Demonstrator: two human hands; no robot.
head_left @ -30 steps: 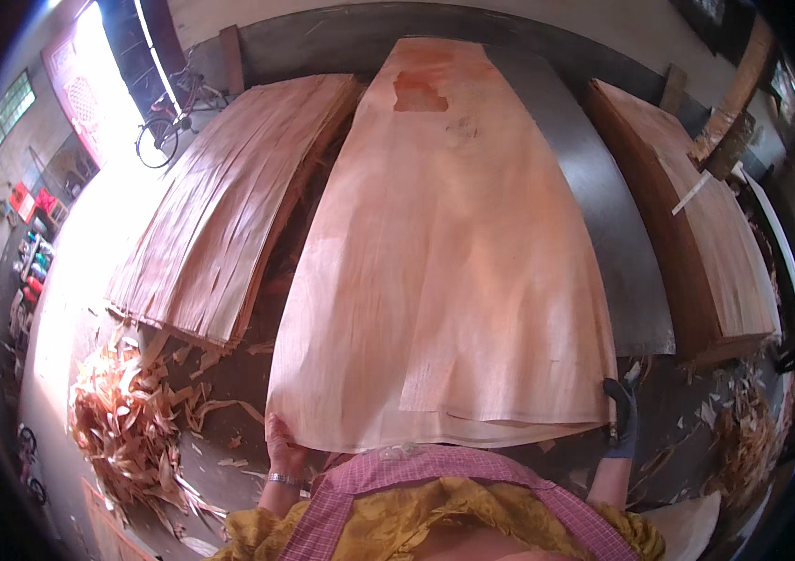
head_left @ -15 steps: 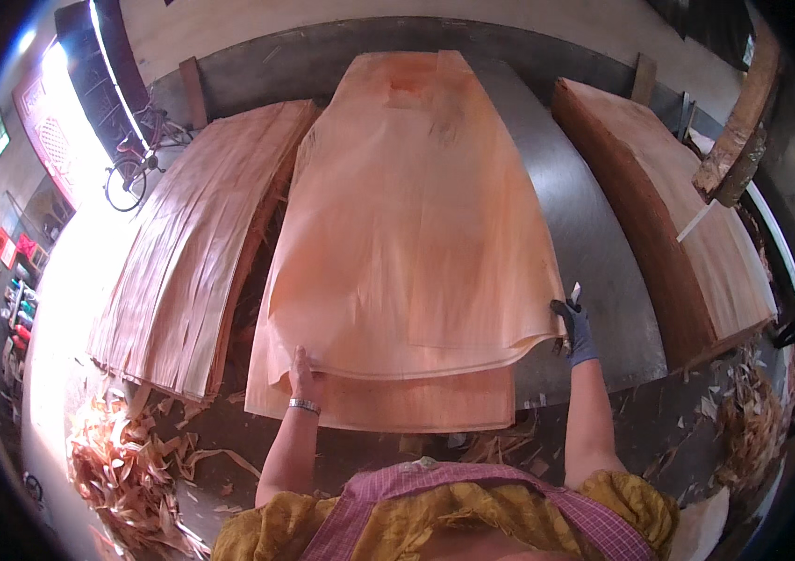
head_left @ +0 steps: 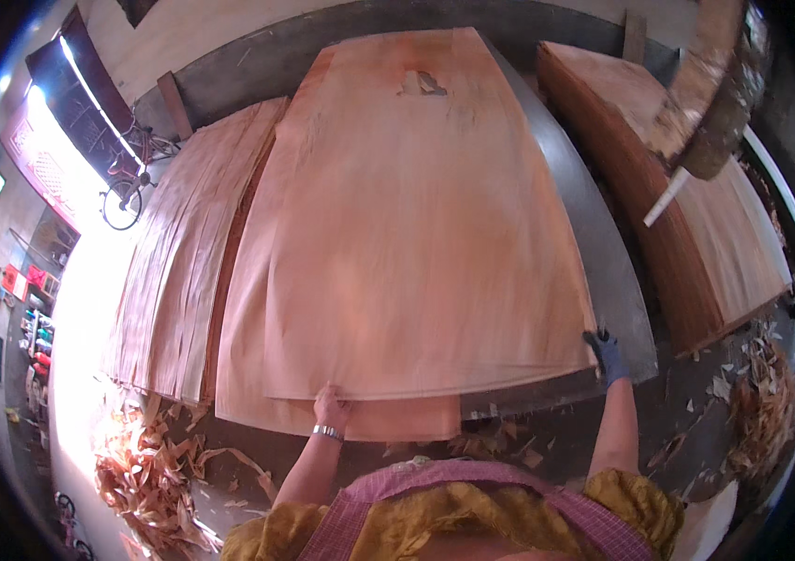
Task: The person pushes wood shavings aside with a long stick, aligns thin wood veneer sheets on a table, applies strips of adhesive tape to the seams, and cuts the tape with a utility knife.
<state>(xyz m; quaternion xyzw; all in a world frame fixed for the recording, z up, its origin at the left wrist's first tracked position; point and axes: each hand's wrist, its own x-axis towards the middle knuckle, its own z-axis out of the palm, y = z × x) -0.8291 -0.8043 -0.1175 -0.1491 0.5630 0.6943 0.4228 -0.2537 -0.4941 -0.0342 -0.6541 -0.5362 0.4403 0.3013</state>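
A large, thin orange-tan sheet of wood veneer spreads out in front of me, with a ragged hole near its far end. My bare left hand, with a metal watch or bracelet at the wrist, pinches its near edge left of centre. At the near right corner my right hand, in a dark grey glove, grips the same sheet. Underneath, a second veneer sheet shows along the left and near sides. Both lie over a smooth grey tabletop, which shows at the right.
A stack of veneer stands at the left, another stack at the right. Wood scraps heap on the floor at lower left, more scraps at right. A blurred wooden post hangs upper right. A bicycle stands far left.
The top sheet has shifted right and toward me, and its lifted near edge lies flatter. Both hands have moved right and nearer with it. The light object by my right glove no longer shows.
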